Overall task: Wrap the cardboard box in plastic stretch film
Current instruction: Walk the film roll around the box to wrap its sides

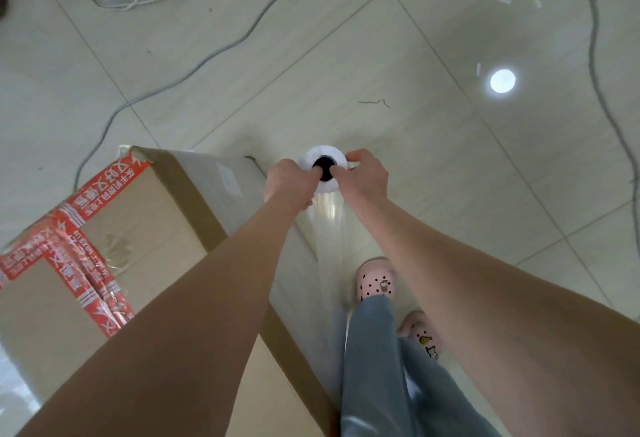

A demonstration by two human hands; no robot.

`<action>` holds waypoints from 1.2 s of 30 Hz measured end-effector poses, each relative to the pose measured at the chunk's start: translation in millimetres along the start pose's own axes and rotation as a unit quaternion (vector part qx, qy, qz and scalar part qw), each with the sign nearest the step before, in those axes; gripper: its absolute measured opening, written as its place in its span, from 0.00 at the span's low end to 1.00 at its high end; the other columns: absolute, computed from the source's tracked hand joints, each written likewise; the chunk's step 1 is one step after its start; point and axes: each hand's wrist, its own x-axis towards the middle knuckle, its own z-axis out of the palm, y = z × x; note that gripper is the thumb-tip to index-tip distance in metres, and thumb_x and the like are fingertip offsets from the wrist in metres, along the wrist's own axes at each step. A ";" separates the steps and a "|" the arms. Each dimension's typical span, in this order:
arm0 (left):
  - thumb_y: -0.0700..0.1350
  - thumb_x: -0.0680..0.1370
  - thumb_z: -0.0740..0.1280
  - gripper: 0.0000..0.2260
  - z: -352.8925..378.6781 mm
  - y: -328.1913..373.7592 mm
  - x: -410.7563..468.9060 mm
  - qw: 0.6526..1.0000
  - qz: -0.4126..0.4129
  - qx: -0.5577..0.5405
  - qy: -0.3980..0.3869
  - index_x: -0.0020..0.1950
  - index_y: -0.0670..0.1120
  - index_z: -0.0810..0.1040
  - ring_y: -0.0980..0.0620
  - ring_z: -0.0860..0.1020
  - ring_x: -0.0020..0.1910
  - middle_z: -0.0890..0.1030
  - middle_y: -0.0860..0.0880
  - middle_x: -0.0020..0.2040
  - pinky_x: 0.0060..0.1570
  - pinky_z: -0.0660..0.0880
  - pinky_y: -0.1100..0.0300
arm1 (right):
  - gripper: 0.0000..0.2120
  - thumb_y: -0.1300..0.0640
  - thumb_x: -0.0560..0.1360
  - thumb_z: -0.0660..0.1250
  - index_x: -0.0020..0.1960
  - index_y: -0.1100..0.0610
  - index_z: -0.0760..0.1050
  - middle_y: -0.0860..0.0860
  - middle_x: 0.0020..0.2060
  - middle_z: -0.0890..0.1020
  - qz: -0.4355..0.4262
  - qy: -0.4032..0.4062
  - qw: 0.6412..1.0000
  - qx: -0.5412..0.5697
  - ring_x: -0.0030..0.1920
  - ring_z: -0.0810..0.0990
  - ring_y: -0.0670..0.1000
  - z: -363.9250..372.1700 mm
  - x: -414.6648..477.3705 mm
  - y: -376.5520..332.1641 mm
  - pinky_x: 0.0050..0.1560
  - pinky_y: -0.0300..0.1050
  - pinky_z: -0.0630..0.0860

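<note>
Beside a tall cardboard box (145, 215) sealed with red tape, a person holds an upright roll of stretch film (322, 154) at the box's far corner. The left hand (289, 182) and right hand (365, 177) both grip its top end, with fingers hooked into the dark core. Clear film runs from the roll along the box's side. Slack tension could let the sheet sag or bunch at the corner, and the grey cable (207, 56) trailing across the tiles could catch a foot
</note>
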 end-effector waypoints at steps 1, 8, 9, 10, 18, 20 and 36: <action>0.59 0.73 0.67 0.20 -4.5 1.8 0.4 1.000 0.012 0.019 -0.017 0.44 0.41 0.76 0.48 0.81 0.32 0.83 0.45 0.40 0.38 0.79 0.58 | 0.15 0.57 0.74 0.67 0.60 0.55 0.73 0.52 0.52 0.78 0.002 0.001 1.000 -0.003 0.42 0.76 0.50 1.2 -0.1 -3.6 0.41 0.41 0.70; 0.43 0.76 0.65 0.23 -15.8 33.3 -7.1 0.909 0.243 0.339 -0.003 0.70 0.50 0.66 0.44 0.77 0.56 0.74 0.47 0.59 0.42 0.69 0.56 | 0.08 0.58 0.75 0.64 0.54 0.55 0.73 0.53 0.51 0.79 -0.006 -0.013 0.999 -0.048 0.44 0.77 0.51 6.2 1.9 -8.7 0.42 0.40 0.69; 0.43 0.76 0.63 0.20 -14.9 37.6 -9.0 0.892 0.261 0.369 0.004 0.69 0.49 0.67 0.44 0.77 0.55 0.74 0.46 0.59 0.41 0.68 0.56 | 0.07 0.58 0.75 0.63 0.54 0.54 0.73 0.54 0.52 0.79 -0.004 -0.010 0.999 -0.050 0.45 0.78 0.52 6.2 2.9 -10.2 0.42 0.42 0.70; 0.43 0.77 0.62 0.18 -15.3 41.9 -9.1 0.882 0.269 0.386 0.008 0.67 0.48 0.69 0.43 0.77 0.54 0.74 0.46 0.59 0.41 0.67 0.56 | 0.08 0.59 0.76 0.62 0.54 0.55 0.73 0.54 0.52 0.79 -0.004 -0.011 0.998 -0.058 0.46 0.78 0.53 5.1 4.3 -12.4 0.43 0.43 0.71; 0.40 0.77 0.61 0.10 -34.6 57.0 15.9 0.935 0.179 0.305 0.021 0.57 0.44 0.73 0.43 0.76 0.52 0.75 0.44 0.54 0.40 0.67 0.55 | 0.18 0.57 0.75 0.63 0.64 0.52 0.71 0.51 0.58 0.77 -0.007 -0.057 0.990 -0.128 0.53 0.78 0.52 -0.3 27.9 -49.3 0.46 0.41 0.69; 0.41 0.75 0.62 0.09 -41.6 52.6 23.8 0.969 0.113 0.218 0.033 0.55 0.43 0.74 0.43 0.76 0.48 0.76 0.44 0.51 0.39 0.68 0.56 | 0.21 0.57 0.74 0.65 0.67 0.53 0.69 0.52 0.59 0.76 -0.012 -0.078 0.987 -0.142 0.55 0.78 0.53 4.5 35.8 -60.5 0.48 0.41 0.70; 0.46 0.75 0.66 0.12 -91.8 25.4 58.3 0.998 -0.052 0.031 0.032 0.57 0.45 0.74 0.43 0.78 0.50 0.80 0.45 0.50 0.39 0.72 0.57 | 0.23 0.60 0.74 0.68 0.68 0.59 0.70 0.55 0.64 0.75 -0.028 -0.196 0.962 -0.190 0.64 0.73 0.55 63.4 55.0 -123.3 0.64 0.45 0.70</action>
